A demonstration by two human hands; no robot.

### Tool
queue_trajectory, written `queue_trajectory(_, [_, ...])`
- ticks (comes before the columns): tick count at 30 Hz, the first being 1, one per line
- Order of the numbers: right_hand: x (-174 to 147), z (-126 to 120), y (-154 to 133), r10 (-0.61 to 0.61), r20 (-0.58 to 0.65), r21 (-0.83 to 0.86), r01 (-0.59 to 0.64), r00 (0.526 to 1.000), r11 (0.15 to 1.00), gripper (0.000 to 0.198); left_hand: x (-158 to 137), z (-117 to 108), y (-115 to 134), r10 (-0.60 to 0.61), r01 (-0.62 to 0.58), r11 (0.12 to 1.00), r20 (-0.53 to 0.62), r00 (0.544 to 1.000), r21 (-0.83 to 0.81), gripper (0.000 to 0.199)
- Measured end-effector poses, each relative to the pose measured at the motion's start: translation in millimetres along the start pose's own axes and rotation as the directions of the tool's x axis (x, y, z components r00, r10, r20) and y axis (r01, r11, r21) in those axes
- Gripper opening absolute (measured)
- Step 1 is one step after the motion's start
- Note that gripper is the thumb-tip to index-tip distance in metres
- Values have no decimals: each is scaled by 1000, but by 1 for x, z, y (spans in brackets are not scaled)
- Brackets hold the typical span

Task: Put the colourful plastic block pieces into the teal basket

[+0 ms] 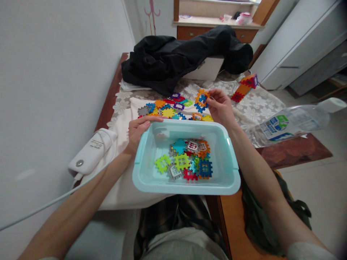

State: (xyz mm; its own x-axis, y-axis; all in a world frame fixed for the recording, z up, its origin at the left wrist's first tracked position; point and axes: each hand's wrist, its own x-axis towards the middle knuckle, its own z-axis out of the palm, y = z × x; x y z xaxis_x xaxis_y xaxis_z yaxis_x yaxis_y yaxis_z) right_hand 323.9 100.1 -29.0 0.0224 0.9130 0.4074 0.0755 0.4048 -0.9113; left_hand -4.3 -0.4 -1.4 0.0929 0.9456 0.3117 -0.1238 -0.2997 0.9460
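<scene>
My left hand grips the far left corner of a light-blue plastic bin, its fingers lying over the rim. Inside the bin lie several interlocking plastic building pieces in green, orange, grey, red and blue, some with window grids. Beyond the bin's far right corner, my right hand pinches orange and blue building pieces between thumb and fingers. Whether those two are joined I cannot tell. More loose pieces are spread on the cloth behind the bin, partly hidden by its rim.
A clear plastic bottle stands at the right. Behind it is an assembled orange and red piece. Black fabric covers part of a white box at the back. A white power strip with a cable lies left.
</scene>
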Motion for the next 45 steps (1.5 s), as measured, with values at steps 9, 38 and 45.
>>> queue_trajectory(9, [-22, 2, -50, 28, 268, 212, -88, 963, 973, 55, 0, 0, -1, -18, 19, 1000, -31, 999, 23, 30])
queue_trajectory(38, [-20, 8, -28, 67, 745, -455, 432, 664, 778, 17, 0, 1, 0, -8, 8, 1000, -4, 1000, -22, 33])
queue_trajectory(45, [-27, 14, -39, 141, 691, -516, 348, 709, 783, 21, 0, 0, -1, -23, 23, 1000, -13, 1000, 4, 32])
